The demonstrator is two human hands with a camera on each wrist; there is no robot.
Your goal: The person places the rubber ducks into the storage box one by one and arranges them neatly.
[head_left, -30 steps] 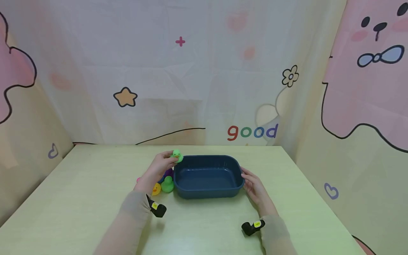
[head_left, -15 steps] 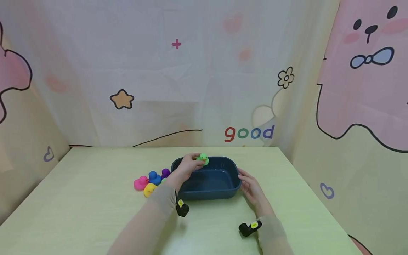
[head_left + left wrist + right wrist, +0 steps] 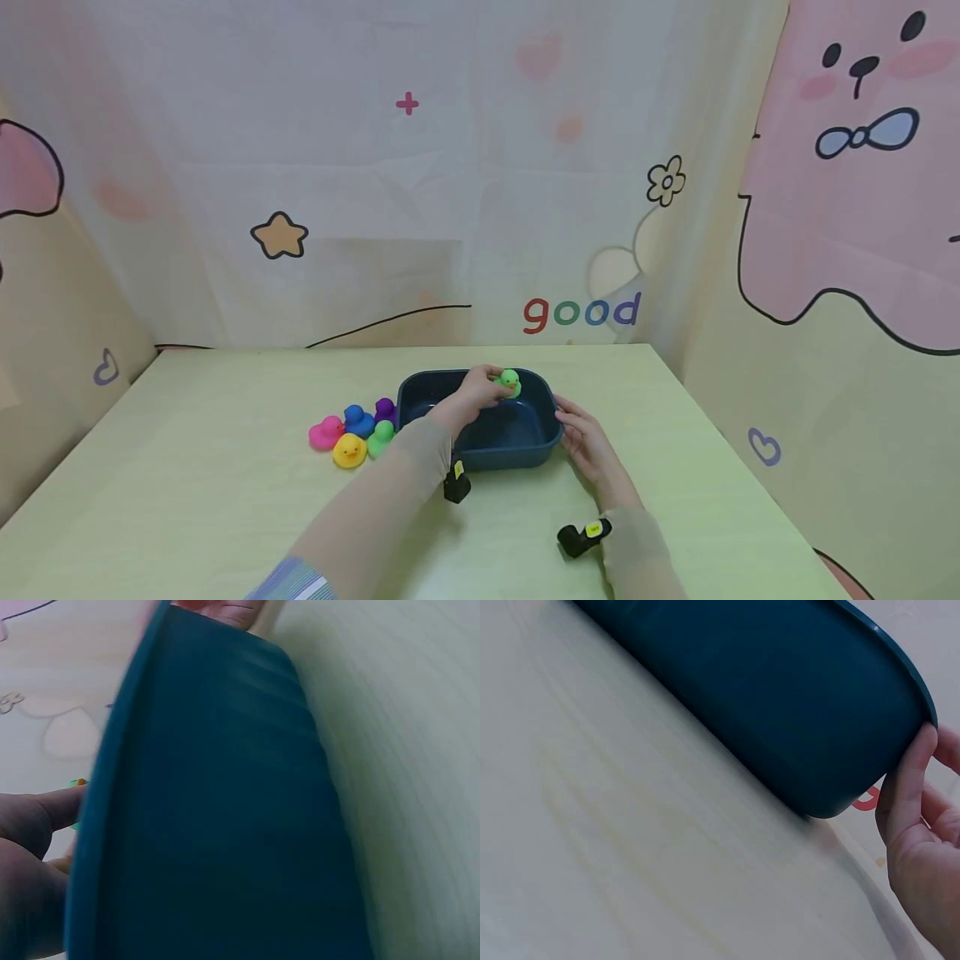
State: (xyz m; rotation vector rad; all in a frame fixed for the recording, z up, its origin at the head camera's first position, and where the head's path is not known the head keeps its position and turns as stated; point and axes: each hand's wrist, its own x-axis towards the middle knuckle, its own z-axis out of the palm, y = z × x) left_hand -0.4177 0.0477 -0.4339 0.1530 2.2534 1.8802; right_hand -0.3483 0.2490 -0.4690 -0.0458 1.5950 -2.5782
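Here the left hand (image 3: 480,390) pinches a small green duck (image 3: 511,382) between fingertips and thumb, holding it over the far right part of the dark blue tub (image 3: 536,444), above the rim, with the open basin directly below. The forearm reaches across the tub's near left corner, wrist slightly raised. The tub's long axis runs left to right on the desk (image 3: 187,500). The right hand (image 3: 588,437) rests against the tub's right wall, thumb at the rim, fingers loosely straight, gripping nothing. Five more ducks (image 3: 352,429) cluster just left of the tub
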